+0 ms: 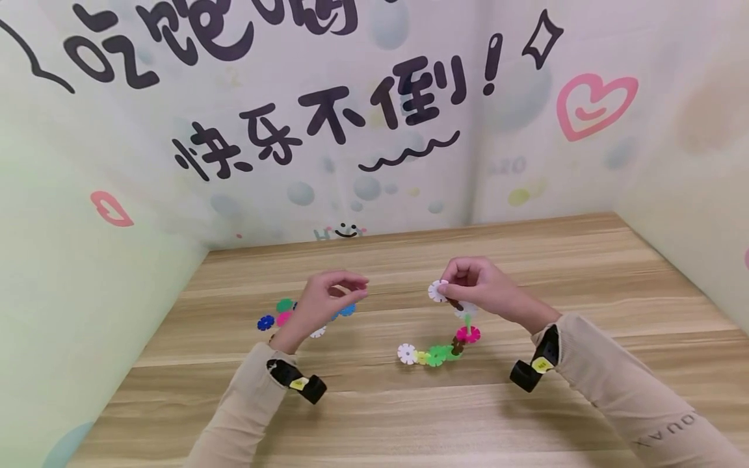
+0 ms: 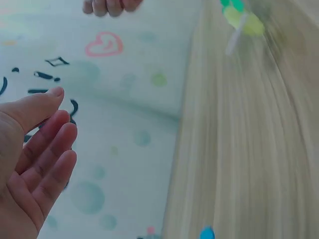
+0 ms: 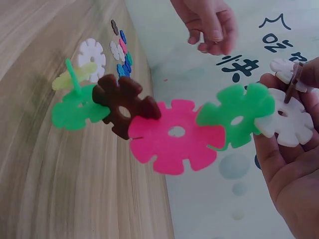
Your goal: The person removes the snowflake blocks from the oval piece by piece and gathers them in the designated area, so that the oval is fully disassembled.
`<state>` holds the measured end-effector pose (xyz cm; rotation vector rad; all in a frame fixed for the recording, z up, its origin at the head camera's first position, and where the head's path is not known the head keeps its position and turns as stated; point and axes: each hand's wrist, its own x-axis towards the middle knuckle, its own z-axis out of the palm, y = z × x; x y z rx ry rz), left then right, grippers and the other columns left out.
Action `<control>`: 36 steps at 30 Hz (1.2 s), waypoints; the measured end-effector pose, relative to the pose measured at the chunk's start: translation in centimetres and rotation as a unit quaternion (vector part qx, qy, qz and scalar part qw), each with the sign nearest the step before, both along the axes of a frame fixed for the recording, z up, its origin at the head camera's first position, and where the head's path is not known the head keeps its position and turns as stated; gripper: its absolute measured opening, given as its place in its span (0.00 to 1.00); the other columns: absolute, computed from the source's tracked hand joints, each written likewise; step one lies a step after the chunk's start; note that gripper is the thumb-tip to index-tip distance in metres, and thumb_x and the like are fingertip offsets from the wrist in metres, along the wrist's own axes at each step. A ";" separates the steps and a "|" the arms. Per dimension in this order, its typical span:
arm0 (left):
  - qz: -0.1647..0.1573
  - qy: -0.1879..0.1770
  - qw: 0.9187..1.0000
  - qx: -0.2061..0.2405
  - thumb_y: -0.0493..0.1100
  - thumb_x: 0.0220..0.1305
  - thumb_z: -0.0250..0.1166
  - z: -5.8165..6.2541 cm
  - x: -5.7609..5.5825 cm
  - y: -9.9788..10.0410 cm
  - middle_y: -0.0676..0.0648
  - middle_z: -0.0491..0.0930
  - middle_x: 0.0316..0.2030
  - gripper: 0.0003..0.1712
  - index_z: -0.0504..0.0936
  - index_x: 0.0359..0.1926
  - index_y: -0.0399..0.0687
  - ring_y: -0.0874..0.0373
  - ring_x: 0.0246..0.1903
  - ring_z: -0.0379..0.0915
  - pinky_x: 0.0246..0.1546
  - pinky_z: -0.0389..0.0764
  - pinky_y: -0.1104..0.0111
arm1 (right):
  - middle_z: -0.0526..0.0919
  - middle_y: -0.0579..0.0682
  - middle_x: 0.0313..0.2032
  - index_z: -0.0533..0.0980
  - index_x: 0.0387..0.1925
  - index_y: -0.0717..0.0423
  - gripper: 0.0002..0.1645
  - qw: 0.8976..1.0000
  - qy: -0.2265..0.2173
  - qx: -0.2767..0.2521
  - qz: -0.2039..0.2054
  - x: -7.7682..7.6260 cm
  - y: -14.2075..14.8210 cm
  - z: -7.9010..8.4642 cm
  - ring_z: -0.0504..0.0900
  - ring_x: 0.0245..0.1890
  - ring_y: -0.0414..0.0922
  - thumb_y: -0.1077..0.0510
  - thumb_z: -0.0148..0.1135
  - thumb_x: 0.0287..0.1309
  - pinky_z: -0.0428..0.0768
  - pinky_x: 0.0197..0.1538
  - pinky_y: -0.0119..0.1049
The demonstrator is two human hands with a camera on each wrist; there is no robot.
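Observation:
My right hand pinches the upper end of a chain of interlocking plastic snowflake discs. At that end a white disc and a brown disc sit by the thumb. Further down the chain come a pink disc, a dark brown disc, green ones and a pale yellow one. A white disc forms the far end. My left hand hovers to the left of the chain, fingers loosely bent, thumb apart from them, holding nothing.
Several loose discs lie on the wooden table beyond and under my left wrist, among them a dark blue one and a green one. A printed cloth wall stands along the table's back edge, with pale walls at both sides.

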<state>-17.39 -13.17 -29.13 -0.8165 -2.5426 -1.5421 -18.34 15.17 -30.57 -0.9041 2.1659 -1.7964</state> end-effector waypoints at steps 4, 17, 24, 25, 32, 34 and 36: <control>-0.026 -0.008 0.999 0.027 0.30 0.54 0.61 0.7 0.5 1.7 0.35 0.78 0.36 0.11 0.78 0.39 0.29 0.50 0.35 0.75 0.33 0.79 0.63 | 0.76 0.57 0.21 0.71 0.26 0.65 0.06 1.000 -0.001 -0.001 0.008 -0.1 -0.6 0.0 0.72 0.17 0.40 0.65 0.57 0.55 0.73 0.20 0.29; -0.121 -0.057 0.989 0.068 0.32 0.54 0.62 -1.4 -0.4 4.9 0.41 0.80 0.34 0.11 0.79 0.40 0.32 0.58 0.32 0.77 0.34 0.79 0.66 | 0.75 0.52 0.19 0.70 0.25 0.65 0.07 0.999 0.000 -0.006 0.034 -0.1 -2.7 0.1 0.71 0.17 0.39 0.64 0.58 0.54 0.73 0.22 0.29; -0.124 -0.040 0.986 0.102 0.32 0.54 0.61 -1.5 -0.3 5.2 0.39 0.80 0.30 0.08 0.79 0.36 0.30 0.57 0.29 0.78 0.32 0.79 0.65 | 0.75 0.57 0.21 0.70 0.26 0.65 0.07 0.999 0.002 -0.016 0.029 -0.2 -3.0 0.0 0.71 0.18 0.40 0.64 0.57 0.55 0.73 0.23 0.30; -0.122 -0.039 0.986 0.109 0.31 0.54 0.61 -1.5 -0.3 5.3 0.38 0.80 0.30 0.08 0.79 0.36 0.30 0.55 0.29 0.78 0.32 0.79 0.65 | 0.75 0.57 0.21 0.71 0.26 0.65 0.07 0.999 0.003 -0.018 0.028 -0.2 -3.0 0.0 0.71 0.18 0.40 0.64 0.57 0.55 0.74 0.23 0.30; -0.076 -0.063 0.979 0.176 0.30 0.54 0.61 -1.5 -0.1 5.2 0.35 0.79 0.31 0.08 0.77 0.36 0.27 0.49 0.29 0.79 0.31 0.80 0.62 | 0.78 0.55 0.30 0.72 0.37 0.67 0.10 0.998 0.048 -0.046 0.001 -0.4 -2.8 0.1 0.76 0.25 0.43 0.67 0.59 0.52 0.78 0.29 0.35; -0.059 -0.066 0.977 0.196 0.30 0.54 0.61 -1.5 -0.1 5.2 0.35 0.79 0.31 0.09 0.77 0.36 0.26 0.53 0.28 0.79 0.32 0.80 0.61 | 0.78 0.56 0.34 0.72 0.40 0.67 0.14 0.996 0.071 -0.047 -0.004 -0.4 -2.5 0.1 0.78 0.31 0.44 0.68 0.61 0.50 0.79 0.34 0.36; -0.045 -0.069 0.974 0.212 0.30 0.54 0.61 -1.6 -0.1 5.2 0.36 0.79 0.31 0.09 0.77 0.36 0.26 0.58 0.27 0.79 0.33 0.79 0.59 | 0.78 0.57 0.37 0.72 0.41 0.67 0.16 0.994 0.097 -0.045 -0.006 -0.5 -2.3 0.2 0.78 0.36 0.45 0.69 0.62 0.47 0.78 0.39 0.35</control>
